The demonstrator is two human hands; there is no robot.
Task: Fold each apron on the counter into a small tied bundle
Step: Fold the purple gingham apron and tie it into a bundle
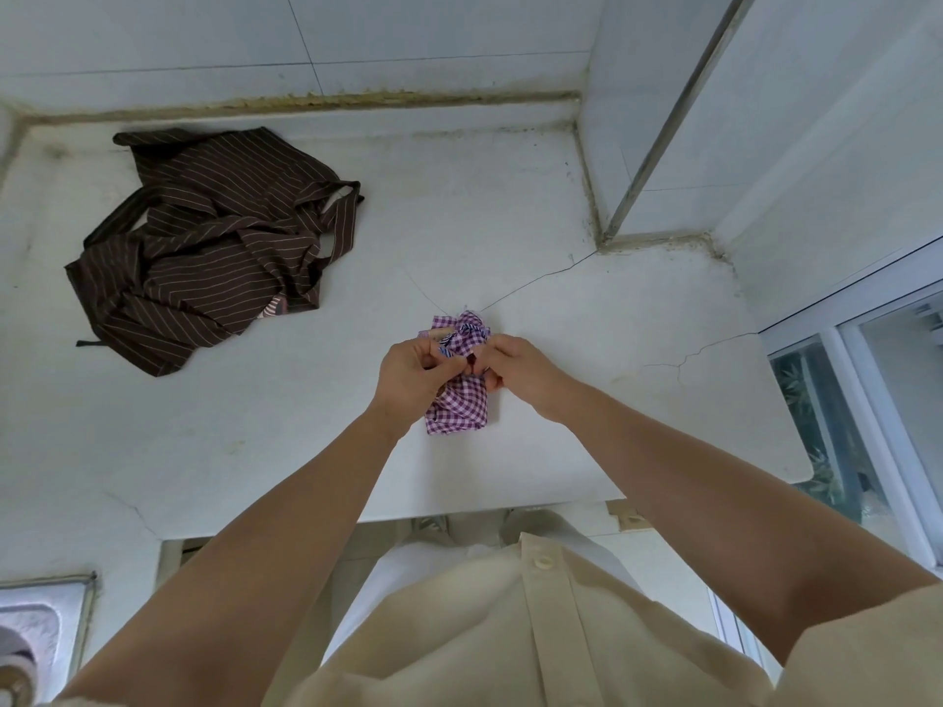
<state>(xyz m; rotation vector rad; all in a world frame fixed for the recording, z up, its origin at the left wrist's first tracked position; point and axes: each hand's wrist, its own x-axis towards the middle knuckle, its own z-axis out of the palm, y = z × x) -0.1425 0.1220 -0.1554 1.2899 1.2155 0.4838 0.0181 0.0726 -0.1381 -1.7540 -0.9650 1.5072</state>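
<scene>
Just below me was my cream shirt [510, 630]. My left hand [408, 372] and right hand [515, 367] were close together over the counter [255, 441]. Both had fingers curled and pinched cloth at the middle of the checked apron [459, 408], which lay there as a small folded bundle. Farther left, near the wall [357, 43], the striped apron [204, 247] lay crumpled, well apart.

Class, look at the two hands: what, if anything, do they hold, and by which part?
Both the left hand and right hand pinch the purple checked apron, folded small, at its upper middle, seemingly its ties; fingers hide the detail.
</scene>
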